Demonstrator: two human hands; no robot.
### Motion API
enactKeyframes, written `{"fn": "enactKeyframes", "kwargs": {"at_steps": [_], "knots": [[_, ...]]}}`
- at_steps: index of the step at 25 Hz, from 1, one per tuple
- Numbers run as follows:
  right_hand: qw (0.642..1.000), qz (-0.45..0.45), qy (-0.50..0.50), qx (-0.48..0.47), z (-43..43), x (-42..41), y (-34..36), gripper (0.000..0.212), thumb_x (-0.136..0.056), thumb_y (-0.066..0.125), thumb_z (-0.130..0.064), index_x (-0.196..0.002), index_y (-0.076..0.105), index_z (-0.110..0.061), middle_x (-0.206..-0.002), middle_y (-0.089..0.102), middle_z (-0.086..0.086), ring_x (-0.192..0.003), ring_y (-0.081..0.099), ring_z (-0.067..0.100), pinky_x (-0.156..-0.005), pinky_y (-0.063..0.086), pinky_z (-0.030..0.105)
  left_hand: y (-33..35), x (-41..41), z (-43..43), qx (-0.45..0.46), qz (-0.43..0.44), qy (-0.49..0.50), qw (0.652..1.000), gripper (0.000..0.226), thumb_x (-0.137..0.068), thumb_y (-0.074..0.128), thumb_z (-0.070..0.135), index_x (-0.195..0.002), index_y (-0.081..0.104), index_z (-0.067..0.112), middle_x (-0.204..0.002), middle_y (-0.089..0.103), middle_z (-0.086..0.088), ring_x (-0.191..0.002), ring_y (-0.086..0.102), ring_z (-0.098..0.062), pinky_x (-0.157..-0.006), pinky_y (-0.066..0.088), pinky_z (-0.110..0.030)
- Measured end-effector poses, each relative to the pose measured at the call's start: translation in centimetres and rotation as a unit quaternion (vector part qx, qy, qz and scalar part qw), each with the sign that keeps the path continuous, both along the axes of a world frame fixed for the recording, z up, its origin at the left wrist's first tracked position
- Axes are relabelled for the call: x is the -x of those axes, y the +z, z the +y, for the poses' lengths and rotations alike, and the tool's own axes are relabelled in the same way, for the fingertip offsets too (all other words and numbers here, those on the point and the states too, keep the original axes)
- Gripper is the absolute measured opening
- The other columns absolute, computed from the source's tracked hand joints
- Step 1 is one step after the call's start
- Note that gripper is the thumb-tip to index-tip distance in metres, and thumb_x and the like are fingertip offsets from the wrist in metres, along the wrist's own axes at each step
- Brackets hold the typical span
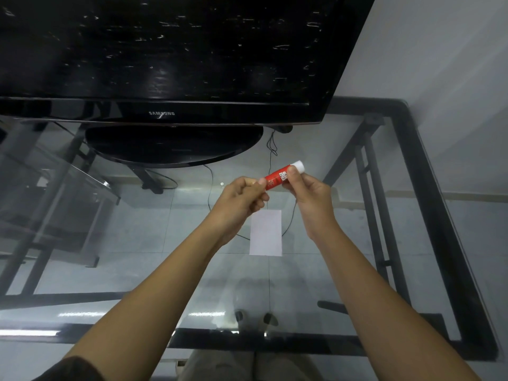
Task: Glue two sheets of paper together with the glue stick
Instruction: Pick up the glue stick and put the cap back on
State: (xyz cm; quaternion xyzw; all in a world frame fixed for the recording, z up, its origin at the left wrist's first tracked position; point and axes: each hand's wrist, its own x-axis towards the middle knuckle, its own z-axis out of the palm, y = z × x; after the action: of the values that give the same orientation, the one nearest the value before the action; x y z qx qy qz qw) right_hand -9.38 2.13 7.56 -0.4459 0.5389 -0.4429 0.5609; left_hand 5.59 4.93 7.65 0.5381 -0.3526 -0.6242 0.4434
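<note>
Both hands grip the glue stick (277, 177), left hand (242, 199) low, right hand (308, 193) nearer its far-right cap, above the paper (266, 233).

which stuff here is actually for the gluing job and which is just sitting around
For the job: glue stick, held by left hand and right hand; white paper on the glass table.
Lying about: television, loose black cable.

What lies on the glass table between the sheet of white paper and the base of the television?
In the head view, only bare glass table lies between the white paper and the television base. The hands holding the glue stick hover above that stretch.
</note>
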Motion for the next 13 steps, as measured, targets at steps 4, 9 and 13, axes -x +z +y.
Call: {"fn": "enactKeyframes", "kwargs": {"at_steps": [4, 9, 13], "knots": [[1.0, 0.0, 0.029, 0.001, -0.2, -0.1, 0.2, 0.027, -0.083, 0.059, -0.042, -0.093, 0.07, -0.02, -0.093, 0.071, 0.001, -0.092, 0.066, 0.013, -0.091, 0.048, 0.027, 1.0, -0.3, -0.6, -0.151, 0.013, -0.018, 0.988, 0.044, -0.091, 0.043, 0.051, -0.078, 0.059, 0.012, -0.047, 0.054, 0.003, -0.04, 0.043, -0.007, -0.043, 0.04, -0.016], [1.0, 0.01, 0.023, -0.001, -0.5, 0.1, 0.3, 0.02, -0.082, 0.061, -0.042, -0.085, 0.071, -0.025, -0.087, 0.072, -0.004, -0.087, 0.067, 0.009, -0.087, 0.049, 0.022, 1.3, -0.4, -0.8, -0.105, -0.074, -0.031, 0.991, 0.049, -0.091, 0.037, 0.056, -0.088, 0.064, 0.015, -0.072, 0.066, -0.001, -0.053, 0.061, -0.008, -0.052, 0.047, -0.016], [0.999, 0.034, -0.009, 0.003, -0.8, 0.2, -0.2, 0.016, -0.074, 0.065, -0.05, -0.07, 0.07, -0.035, -0.073, 0.072, -0.015, -0.081, 0.068, 0.006, -0.073, 0.05, 0.015, 0.6, -0.3, -0.3, 0.164, -0.33, -0.024, 0.929, 0.037, -0.08, 0.069, 0.036, -0.11, 0.055, 0.022, -0.09, 0.057, 0.019, -0.081, 0.057, 0.011, -0.063, 0.044, 0.0]]}}
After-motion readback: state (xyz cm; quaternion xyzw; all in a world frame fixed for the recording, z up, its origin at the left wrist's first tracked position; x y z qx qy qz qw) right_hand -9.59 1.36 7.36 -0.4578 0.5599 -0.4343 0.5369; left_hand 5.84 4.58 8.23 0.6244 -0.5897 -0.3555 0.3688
